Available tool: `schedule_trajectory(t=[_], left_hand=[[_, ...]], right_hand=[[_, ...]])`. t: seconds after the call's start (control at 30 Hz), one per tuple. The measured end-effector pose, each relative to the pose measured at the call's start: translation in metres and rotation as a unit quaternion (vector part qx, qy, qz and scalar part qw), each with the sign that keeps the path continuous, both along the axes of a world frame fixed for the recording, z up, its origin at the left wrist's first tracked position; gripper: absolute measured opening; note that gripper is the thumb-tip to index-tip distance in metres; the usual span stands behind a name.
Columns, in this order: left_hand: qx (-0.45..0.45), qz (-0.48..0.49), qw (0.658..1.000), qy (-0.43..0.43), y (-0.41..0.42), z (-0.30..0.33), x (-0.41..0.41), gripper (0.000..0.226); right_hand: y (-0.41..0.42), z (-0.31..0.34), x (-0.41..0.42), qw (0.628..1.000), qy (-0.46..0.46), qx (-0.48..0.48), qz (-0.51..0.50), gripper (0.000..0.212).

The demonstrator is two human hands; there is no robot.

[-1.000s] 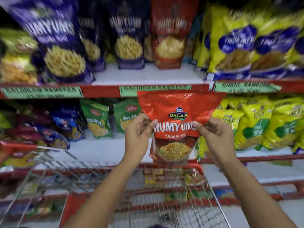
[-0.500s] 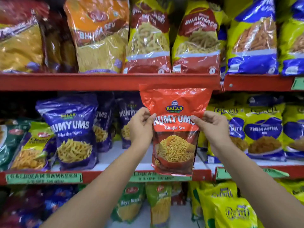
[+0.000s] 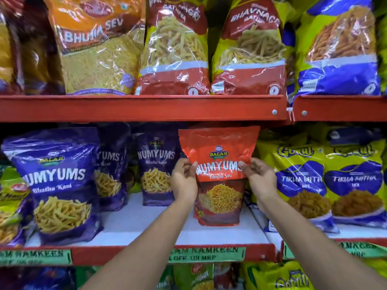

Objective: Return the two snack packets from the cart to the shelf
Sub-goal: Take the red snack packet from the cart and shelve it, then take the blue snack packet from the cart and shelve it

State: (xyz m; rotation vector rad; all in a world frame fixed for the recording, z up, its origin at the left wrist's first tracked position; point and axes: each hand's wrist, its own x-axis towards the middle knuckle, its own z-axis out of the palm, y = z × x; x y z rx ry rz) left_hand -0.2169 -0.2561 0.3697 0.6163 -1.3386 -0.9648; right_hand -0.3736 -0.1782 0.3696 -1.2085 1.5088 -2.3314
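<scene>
I have the red Balaji Numyums Bhujia Sev packet (image 3: 219, 176) upright between both hands, its bottom edge on or just above the white shelf board (image 3: 146, 222) (I cannot tell whether it actually touches). My left hand (image 3: 183, 181) pinches the packet's left edge at the level of the brand lettering, thumb on the front and the other fingers curled behind. My right hand (image 3: 259, 177) does the same on the right edge, thumb (image 3: 244, 165) pressed on the front. The packet stands in the gap between a purple Numyums Bhatha Kani packet (image 3: 156, 168) on its left and a yellow Tikha Mitha Mix packet (image 3: 297, 181) on its right. Its top sits just under the red shelf rail (image 3: 142, 108) above.
</scene>
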Motion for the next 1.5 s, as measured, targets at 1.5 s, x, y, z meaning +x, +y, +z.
schedule_trajectory(t=[1.5], left_hand=[[0.065, -0.141, 0.793, -0.589, 0.289, -0.369, 0.301, 0.092]], right_hand=[[0.303, -0.375, 0.268, 0.814, 0.176, 0.534, 0.146, 0.088]])
